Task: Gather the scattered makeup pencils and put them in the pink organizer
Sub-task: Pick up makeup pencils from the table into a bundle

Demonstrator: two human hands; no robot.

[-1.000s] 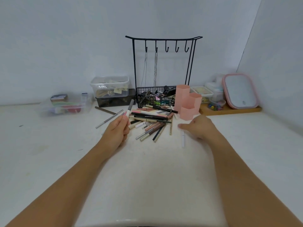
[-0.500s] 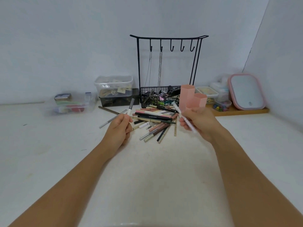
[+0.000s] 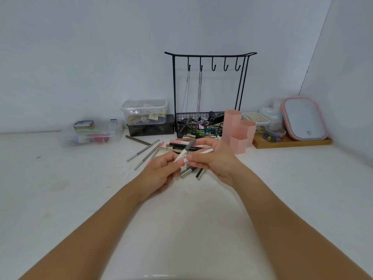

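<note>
Held above the white surface (image 3: 201, 229), both hands close together. Left hand (image 3: 159, 172) curled, fingers (image 3: 171, 161) pinching a white-and-grey pencil (image 3: 184, 150) tilted up and away. Right hand (image 3: 214, 160) closed on a white pencil (image 3: 206, 151), tip showing past the knuckles. Beneath and behind, scattered pencils (image 3: 179, 145). Pink organizer (image 3: 238, 131) upright just right of the heap.
</note>
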